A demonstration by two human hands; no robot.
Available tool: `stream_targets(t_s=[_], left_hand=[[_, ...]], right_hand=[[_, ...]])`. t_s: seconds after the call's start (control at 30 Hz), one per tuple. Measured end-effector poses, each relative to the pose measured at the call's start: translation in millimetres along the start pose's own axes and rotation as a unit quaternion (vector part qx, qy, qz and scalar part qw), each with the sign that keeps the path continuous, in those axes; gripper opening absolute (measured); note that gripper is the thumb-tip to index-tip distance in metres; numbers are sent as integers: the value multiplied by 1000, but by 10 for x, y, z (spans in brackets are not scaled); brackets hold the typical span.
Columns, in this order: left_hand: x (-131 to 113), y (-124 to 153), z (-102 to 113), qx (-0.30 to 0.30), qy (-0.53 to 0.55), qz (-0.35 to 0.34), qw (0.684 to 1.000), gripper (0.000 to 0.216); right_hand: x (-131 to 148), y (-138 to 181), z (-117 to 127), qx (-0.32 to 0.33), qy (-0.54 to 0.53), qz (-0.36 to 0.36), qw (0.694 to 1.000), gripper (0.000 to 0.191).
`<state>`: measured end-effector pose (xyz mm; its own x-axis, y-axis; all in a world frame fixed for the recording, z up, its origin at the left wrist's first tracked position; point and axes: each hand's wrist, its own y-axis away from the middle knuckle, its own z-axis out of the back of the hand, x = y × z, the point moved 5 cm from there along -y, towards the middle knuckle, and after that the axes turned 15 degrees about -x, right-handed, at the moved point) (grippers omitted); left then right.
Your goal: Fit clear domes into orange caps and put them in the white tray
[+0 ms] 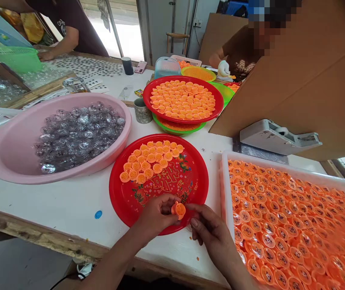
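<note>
Over the near edge of a red round tray (198, 177), my left hand (156, 215) grips a small orange plastic ring (180, 210) with a round face turned up. My right hand (213, 231) is just to its right. The right index finger reaches to the ring's edge, and the thumb is apart from that finger; whether the fingertip touches is hard to tell. Several orange rings (150, 157) of the same kind stand in rows on the tray's far left part. To the right, a white bin (227, 193) holds many orange rings with printed faces under clear, shiny covers.
A pink basin (6, 149) of clear domed pieces (82, 129) stands left. Behind are another red tray (217, 100) of orange rings, a metal cup (143, 112), and a tape dispenser (278, 137) beside a cardboard panel (296, 88). A blue disc (98, 214) lies nearby. Two people work across the table.
</note>
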<state>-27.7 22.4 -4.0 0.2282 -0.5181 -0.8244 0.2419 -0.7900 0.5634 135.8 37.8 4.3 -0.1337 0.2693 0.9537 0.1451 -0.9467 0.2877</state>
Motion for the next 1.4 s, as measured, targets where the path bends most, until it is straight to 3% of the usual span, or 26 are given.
stream_targets(t_s=[0.17,0.33,0.53,0.67,0.83,0.93,1.07,1.4], left_hand=[[-146,107,-68,54,-14,-1,998,26],[-210,235,-181,101,-80,-7,992,15],[-175,233,-259,59,-199,-113,972,13],[-256,287,-264,35,-264,-209,941,24],[-325,388,-258,42,-233,-268,934,41],[-294,375,-249,40,-194,-264,944,34],[-264,347,-256,53,-144,-259,954,28],[-337,383,-244,40,-187,-330,924,22]], right_hand=[[30,-32,-9,-10,-85,-59,995,25],[38,-18,-25,3,-96,-67,993,21],[82,55,35,-85,37,5,996,15],[72,74,64,-96,37,28,994,14],[75,123,93,-118,-1,45,992,15],[86,156,107,-139,-51,46,988,14],[105,153,109,-111,-100,62,987,11],[60,160,80,-110,-111,54,986,14]])
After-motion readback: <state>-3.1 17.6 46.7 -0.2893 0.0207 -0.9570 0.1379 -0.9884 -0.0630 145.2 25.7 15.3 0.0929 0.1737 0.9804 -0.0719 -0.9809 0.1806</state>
